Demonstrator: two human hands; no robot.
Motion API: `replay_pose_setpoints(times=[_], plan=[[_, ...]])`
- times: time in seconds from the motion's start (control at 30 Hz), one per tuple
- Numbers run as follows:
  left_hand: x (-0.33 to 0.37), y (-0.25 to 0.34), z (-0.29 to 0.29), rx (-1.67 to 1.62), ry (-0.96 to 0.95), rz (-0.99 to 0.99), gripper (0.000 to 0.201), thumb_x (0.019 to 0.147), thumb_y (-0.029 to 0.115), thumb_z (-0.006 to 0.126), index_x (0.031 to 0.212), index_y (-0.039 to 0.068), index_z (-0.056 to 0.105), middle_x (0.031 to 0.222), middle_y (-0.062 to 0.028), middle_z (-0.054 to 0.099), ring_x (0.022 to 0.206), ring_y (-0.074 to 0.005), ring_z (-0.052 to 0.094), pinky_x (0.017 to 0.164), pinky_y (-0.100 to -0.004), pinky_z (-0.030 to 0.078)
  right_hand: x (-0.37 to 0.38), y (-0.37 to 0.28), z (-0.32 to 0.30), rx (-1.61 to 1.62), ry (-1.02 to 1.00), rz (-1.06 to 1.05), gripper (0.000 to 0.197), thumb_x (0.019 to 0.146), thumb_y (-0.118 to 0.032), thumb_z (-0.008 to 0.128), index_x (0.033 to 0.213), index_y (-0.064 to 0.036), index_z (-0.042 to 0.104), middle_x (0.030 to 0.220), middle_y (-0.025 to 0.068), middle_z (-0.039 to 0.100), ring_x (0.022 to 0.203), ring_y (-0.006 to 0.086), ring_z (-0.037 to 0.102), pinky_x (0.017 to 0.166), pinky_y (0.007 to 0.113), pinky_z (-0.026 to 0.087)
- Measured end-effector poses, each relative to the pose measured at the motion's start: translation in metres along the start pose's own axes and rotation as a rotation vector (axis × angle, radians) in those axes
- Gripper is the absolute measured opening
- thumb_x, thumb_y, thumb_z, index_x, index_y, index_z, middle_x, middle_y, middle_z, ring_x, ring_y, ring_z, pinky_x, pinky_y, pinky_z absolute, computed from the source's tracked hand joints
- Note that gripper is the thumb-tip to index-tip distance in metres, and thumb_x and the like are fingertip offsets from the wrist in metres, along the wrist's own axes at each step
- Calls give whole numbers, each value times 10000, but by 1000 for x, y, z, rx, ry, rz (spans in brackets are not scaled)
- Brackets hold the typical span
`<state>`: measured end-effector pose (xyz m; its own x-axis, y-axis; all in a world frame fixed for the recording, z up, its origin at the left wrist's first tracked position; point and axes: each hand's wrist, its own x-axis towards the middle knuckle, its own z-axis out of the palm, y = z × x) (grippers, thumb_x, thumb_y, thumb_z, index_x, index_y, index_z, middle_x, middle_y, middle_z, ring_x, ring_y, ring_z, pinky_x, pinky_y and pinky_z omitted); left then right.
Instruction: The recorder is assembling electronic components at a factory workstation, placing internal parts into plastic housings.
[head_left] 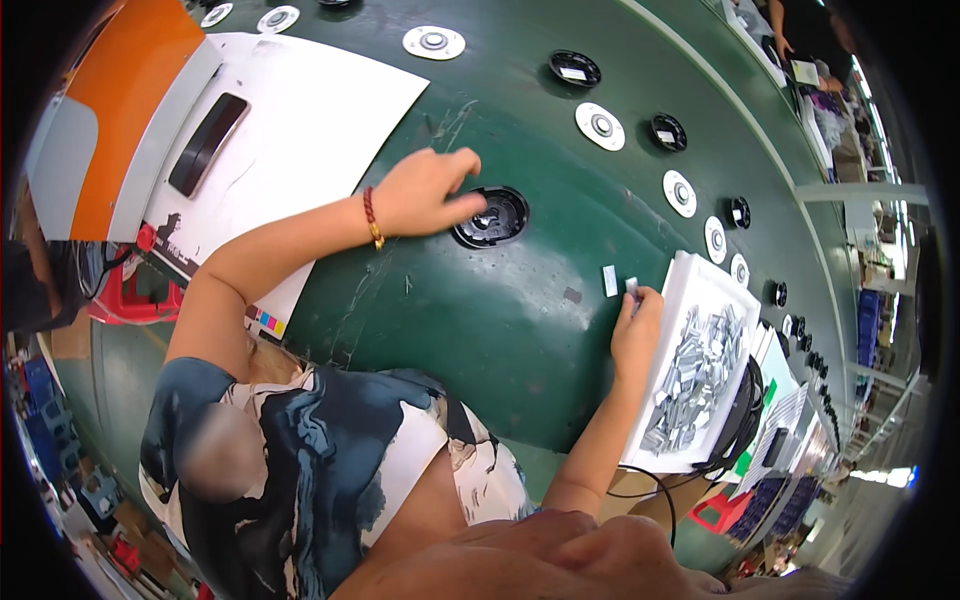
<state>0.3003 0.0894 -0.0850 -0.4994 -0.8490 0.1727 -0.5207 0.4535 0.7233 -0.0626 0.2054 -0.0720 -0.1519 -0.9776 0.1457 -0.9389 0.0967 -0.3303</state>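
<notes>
A round black plastic housing (492, 218) lies with its hollow side up on the green work surface. My left hand (420, 193) hovers at its left edge, fingers apart, the thumb overlapping the rim. Whether the thumb touches it, I cannot tell. My right hand (638, 325) pinches a small silver-grey rectangular piece (631, 286) between thumb and fingertips, just above the surface. Beside that hand lies a similar small piece with a pale face (610, 281). A white tray (676, 290) full of such small pieces stands right of my right hand.
White oval discs (601, 126) alternate with black round housings (575, 69) in a line along the far side. At left, a dark phone-like object (208, 145) rests on a white sheet (330, 90), near an orange-and-grey machine (130, 90). Black cable (742, 420) coils beside the tray.
</notes>
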Motion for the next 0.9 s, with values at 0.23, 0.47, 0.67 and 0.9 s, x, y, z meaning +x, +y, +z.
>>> replay_pose_setpoints(times=[0.23,0.47,0.67,0.9], plan=[[-33,20,12,224,112,208,487,714,343,797,1052,80,566,1117,-120,553,929,-281,567,809,-397,417,5,-32,-7,463,-35,174,215,958,-129,569,1119,13,550,988,120,615,886,224,590,762,319,469],[-25,6,30,-22,46,372,269,763,177,753,912,31,582,1270,-176,526,1081,-334,566,978,-473,444,17,-92,0,507,-134,-130,160,914,-86,625,1045,-5,582,1075,87,560,715,145,495,625,282,444],[-12,0,27,-31,-54,451,186,792,154,709,852,30,585,1281,-158,540,1112,-350,565,1070,-449,407,14,-95,7,425,-179,-140,158,905,-87,633,1035,-17,576,1097,90,558,715,180,508,633,296,452],[-15,0,27,-124,-94,456,107,812,111,649,842,30,586,1313,-168,535,1129,-342,561,1034,-458,428,-7,-78,13,136,-133,-152,198,876,-103,667,1040,-26,586,1094,136,559,750,275,590,682,369,497]])
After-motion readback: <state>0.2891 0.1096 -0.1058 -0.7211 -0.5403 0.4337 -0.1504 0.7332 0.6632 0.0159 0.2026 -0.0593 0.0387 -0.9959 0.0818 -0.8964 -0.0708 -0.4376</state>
